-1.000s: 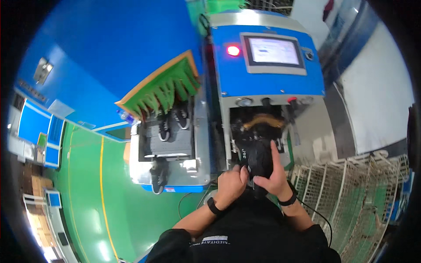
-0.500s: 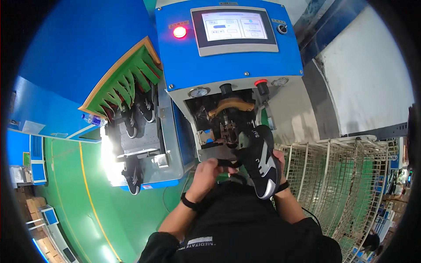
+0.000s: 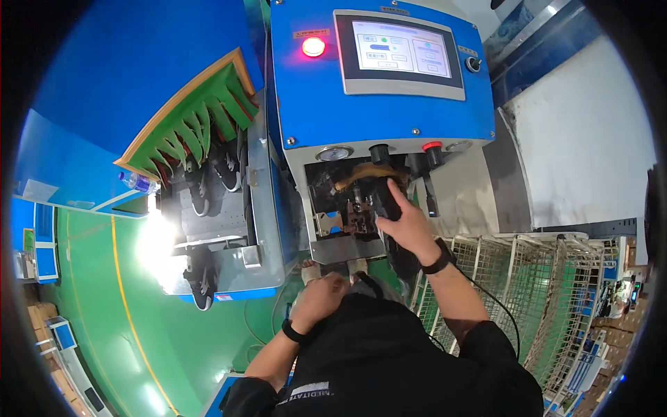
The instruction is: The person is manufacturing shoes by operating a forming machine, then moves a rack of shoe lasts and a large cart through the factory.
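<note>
My right hand (image 3: 411,228) is at the right front of the machine's opening, gripping a dark shoe (image 3: 399,260). Thumb and index finger show apart along it, while the other fingers are hidden. The shoe's upper end reaches beside the metal clamp parts (image 3: 358,217) inside the opening; I cannot tell whether they touch. Low in front of my body, my left hand (image 3: 323,297) has its fingers curled, and what they hold, if anything, is hidden. The blue machine (image 3: 302,104) stands ahead with a lit touchscreen (image 3: 403,52) and a glowing red lamp (image 3: 313,46).
To the left, a grey conveyor (image 3: 222,215) carries black shoes (image 3: 199,191) out from under a green strip curtain (image 3: 201,132). Another shoe (image 3: 201,281) sits at its near end. A white wire rack (image 3: 514,278) stands at right. A red-topped button (image 3: 432,149) hangs under the machine's panel.
My right hand has raised the shoe toward the machine's opening and turned it, so its white markings no longer show. My left hand has left the shoe and dropped slightly nearer my body.
</note>
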`<state>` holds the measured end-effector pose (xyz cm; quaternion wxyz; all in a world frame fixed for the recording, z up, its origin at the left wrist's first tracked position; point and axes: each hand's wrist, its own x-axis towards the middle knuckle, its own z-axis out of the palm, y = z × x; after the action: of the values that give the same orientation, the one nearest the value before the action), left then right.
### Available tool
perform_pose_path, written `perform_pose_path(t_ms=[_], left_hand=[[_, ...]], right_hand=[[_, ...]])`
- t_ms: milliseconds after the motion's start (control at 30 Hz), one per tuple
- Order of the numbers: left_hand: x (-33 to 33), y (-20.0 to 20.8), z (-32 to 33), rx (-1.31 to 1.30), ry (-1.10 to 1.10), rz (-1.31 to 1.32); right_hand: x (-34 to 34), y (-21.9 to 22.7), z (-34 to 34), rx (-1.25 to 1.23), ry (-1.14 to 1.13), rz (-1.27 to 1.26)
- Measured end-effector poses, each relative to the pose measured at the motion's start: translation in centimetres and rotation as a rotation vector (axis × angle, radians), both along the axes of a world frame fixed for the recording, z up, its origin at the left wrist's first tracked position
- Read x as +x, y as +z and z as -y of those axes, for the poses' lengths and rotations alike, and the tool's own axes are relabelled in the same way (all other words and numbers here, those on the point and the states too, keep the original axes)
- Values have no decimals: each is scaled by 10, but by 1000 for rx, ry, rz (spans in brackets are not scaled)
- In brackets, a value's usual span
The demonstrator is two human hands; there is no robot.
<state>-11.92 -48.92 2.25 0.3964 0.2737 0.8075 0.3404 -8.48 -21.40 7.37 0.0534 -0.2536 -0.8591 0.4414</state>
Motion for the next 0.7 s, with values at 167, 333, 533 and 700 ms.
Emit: perform_pose_path(t_ms=[167,333,533,700], left_hand=[[-8,-11,11,69,35,-29],[-21,-10,11,88,22,-87],[-28,1,-1,54,29,-32],[-28,10,-34,143,352,113]], right_hand=[[-27,-7,18,330,75,251],[-29,-17,4,387,79,235],[13,-29,1,317,133,38],[52,-25,3,-981,-190,-254]])
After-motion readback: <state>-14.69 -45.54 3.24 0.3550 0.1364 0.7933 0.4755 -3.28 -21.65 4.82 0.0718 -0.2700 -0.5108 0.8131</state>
